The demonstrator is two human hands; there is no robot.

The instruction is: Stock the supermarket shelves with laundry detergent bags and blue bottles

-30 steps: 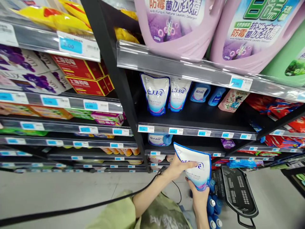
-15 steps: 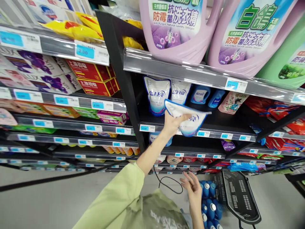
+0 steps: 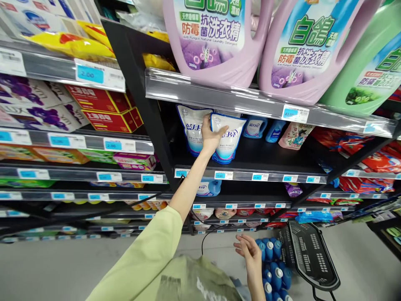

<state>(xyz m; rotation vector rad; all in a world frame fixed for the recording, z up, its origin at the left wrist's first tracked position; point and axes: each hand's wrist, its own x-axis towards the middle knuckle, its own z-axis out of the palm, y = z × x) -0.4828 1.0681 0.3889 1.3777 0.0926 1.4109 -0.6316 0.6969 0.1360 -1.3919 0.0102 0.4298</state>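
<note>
My left hand [image 3: 211, 133] grips a white-and-blue detergent refill pouch [image 3: 228, 140] by its left side. The pouch stands upright at the front of a black shelf [image 3: 266, 156]. Just to its left is a matching pouch [image 3: 191, 129], partly covered by my fingers. To the right on the same shelf stand a blue detergent bottle [image 3: 255, 126], a smaller blue bottle [image 3: 275, 129] and a pink floral pack [image 3: 295, 135]. My right hand [image 3: 249, 251] hangs low in front of my body, its fingers loosely bent and apart, with nothing in them.
Large pink detergent jugs [image 3: 216, 42] and a green jug [image 3: 363, 75] overhang from the shelf above. A black upright [image 3: 140, 92] divides the shelving on the left. On the floor are several blue bottles [image 3: 275, 271] and a black shopping basket [image 3: 316, 255].
The pouch in my left hand has gone from tilted in front of the shelf to upright on it, beside the matching pouch. My right hand stays low. The view has shifted slightly.
</note>
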